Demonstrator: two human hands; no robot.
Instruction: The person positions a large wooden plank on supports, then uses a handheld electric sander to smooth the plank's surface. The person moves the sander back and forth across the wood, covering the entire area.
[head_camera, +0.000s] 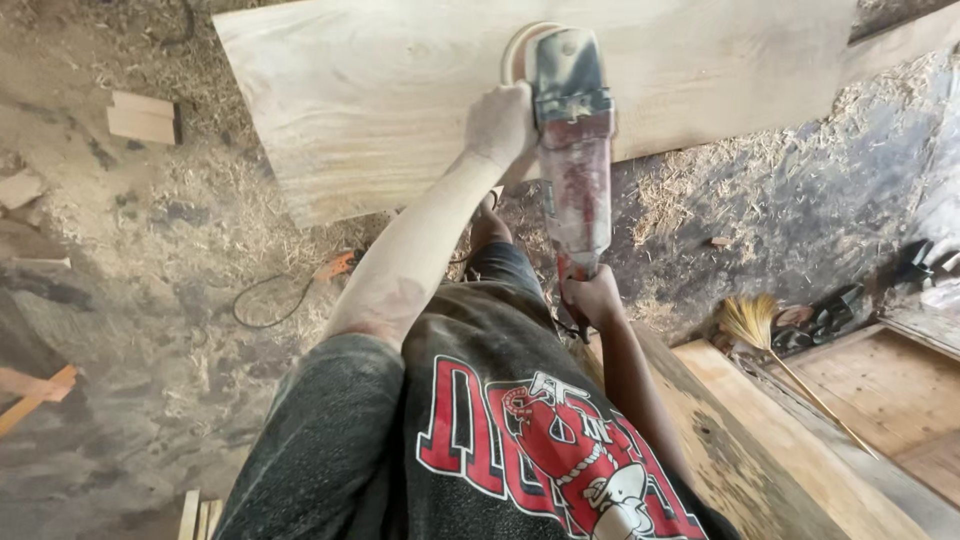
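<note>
1. Left hand (500, 125) is up front, dusty, fist wrapped tight around the side grip near the head of the angle grinder (573, 150).
2. Right hand (592, 297) sits at the rear end of the grinder's long body, fingers closed round it, close to my waist.
3. From my seat I see the grinder pointing away from me, red and grey casing caked in dust, its pale round disc (517, 48) lying on the wooden plank (380, 100).
4. That plank is broad and light, stretching across the top of the view, with its near edge just beyond my left hand.
5. Sawdust and shavings (820, 150) cover the ground beneath and to the right of the plank.
6. An orange-ended cable (300, 285) loops over the ground to the left, well apart from the tool.
7. Off right, a straw broom (755, 325) rests beside wooden boards (880, 390).
8. Small wood offcuts (143, 118) lie far left, near the plank's corner.
</note>
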